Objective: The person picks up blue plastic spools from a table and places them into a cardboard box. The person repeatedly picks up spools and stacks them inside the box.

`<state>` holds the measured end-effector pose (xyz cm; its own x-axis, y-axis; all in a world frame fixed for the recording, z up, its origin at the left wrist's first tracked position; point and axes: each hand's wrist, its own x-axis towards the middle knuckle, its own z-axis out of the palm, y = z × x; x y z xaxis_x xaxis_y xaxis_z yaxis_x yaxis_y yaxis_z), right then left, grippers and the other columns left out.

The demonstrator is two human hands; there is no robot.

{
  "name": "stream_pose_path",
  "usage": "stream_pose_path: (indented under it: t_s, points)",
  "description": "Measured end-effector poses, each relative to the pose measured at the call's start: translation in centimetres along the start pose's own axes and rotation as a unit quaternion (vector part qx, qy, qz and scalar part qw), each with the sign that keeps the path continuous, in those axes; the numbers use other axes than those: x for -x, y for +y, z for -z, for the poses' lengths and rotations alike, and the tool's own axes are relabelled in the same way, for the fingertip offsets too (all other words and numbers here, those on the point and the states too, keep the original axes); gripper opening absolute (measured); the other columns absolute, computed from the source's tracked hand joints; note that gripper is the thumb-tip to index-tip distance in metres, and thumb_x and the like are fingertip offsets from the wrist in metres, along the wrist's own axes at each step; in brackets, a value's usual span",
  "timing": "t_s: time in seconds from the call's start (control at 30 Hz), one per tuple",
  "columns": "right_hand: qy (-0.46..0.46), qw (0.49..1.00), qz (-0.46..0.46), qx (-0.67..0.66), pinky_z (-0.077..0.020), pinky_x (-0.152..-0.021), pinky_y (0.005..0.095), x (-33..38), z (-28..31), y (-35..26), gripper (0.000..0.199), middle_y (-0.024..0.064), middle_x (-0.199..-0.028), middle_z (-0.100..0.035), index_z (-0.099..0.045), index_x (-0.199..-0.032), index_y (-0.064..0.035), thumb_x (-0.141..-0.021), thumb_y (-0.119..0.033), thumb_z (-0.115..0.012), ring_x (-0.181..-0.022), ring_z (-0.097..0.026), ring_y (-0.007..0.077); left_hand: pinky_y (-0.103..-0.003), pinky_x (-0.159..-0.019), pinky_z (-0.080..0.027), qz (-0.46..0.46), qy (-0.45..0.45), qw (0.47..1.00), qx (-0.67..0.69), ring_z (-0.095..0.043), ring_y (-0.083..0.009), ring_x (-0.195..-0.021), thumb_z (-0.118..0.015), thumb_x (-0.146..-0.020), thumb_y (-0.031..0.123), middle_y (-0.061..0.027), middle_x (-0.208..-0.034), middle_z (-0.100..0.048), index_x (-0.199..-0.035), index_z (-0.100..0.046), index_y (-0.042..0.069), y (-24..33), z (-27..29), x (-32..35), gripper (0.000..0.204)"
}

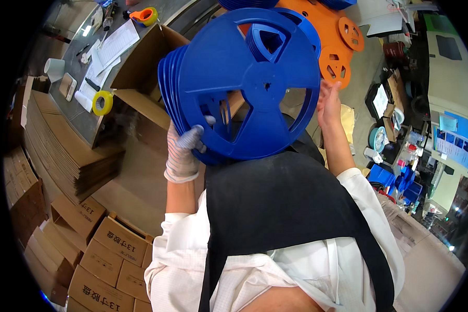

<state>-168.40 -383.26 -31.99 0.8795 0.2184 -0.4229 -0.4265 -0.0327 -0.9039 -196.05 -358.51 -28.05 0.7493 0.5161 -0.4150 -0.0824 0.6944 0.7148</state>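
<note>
A stack of round blue plastic reels point(265, 114) is held up on edge in front of my chest, its cut-out face turned toward me. My left hand point(186, 143), in a pale striped knit glove, closes around the lower left of the stack, with fingers over the rim and at the opening. My bare right hand point(328, 106) is at the stack's right rim; part of its fingers is hidden behind the reel. Just beyond that hand lie orange plastic reel parts point(335, 67) with cut-outs.
An opened cardboard box point(140, 104) stands left of the reels. Papers point(114, 49) and yellow tape point(102, 103) lie on the grey table point(62, 109). Flattened cardboard point(62, 140) and stacked cartons point(109, 255) sit at left. Blue bins point(382, 176) and machinery are at right.
</note>
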Motion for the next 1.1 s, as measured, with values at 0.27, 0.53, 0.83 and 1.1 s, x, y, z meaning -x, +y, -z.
stream_pose_path:
  t_s: [0.27,0.53,0.83,1.1]
  points:
    - [-0.32,0.694,0.485,0.426,-0.0019,-0.112,0.0533,8.9,-10.1,3.0,0.088,0.0182,-0.153,-0.013,-0.019,-0.148,-0.0079,-0.085,-0.065,-0.042,-0.142,-0.007,0.0383,-0.022,-0.042,-0.042,0.028,-0.06,0.997,-0.025,-0.054,-0.0113,-0.05,-0.07,-0.068,0.009,-0.0148,-0.086,-0.068,-0.113,-0.053,0.0,0.0,-1.0,0.2,0.048]
    - [-0.119,0.733,0.482,0.466,-0.0095,-0.112,0.0524,3.5,-7.7,3.4,0.076,0.0176,-0.153,-0.018,-0.022,-0.146,-0.0044,-0.09,-0.049,-0.047,-0.142,-0.012,0.037,-0.022,-0.039,-0.038,0.002,-0.096,0.995,-0.008,-0.047,-0.009,-0.045,-0.072,-0.071,0.012,-0.0145,-0.085,-0.067,-0.103,-0.058,-0.004,-0.8,0.5,-0.2,0.038]
    - [-0.024,0.894,0.27,0.356,-0.0188,-0.111,0.0407,2.4,-0.9,3.1,0.061,0.0155,-0.15,-0.025,-0.027,-0.144,-0.0052,-0.096,-0.042,-0.037,-0.139,-0.021,0.0317,-0.017,-0.04,-0.034,-0.032,-0.016,0.998,0.042,-0.04,-0.0034,-0.045,-0.07,-0.078,0.014,-0.0003,-0.063,-0.053,-0.099,-0.06,-0.007,-1.5,4.1,-1.0,0.032]
    - [-0.274,0.88,-0.193,-0.336,-0.0363,-0.105,0.0449,5.5,-6.1,1.5,0.062,0.0166,-0.132,-0.049,-0.038,-0.136,-0.0013,-0.1,-0.048,-0.02,-0.125,-0.046,0.0313,-0.017,-0.043,-0.033,-0.022,-0.028,0.989,0.14,-0.038,-0.0038,-0.048,-0.065,-0.083,0.009,0.0017,-0.065,-0.048,-0.106,-0.056,-0.008,-2.2,6.0,-1.9,0.029]
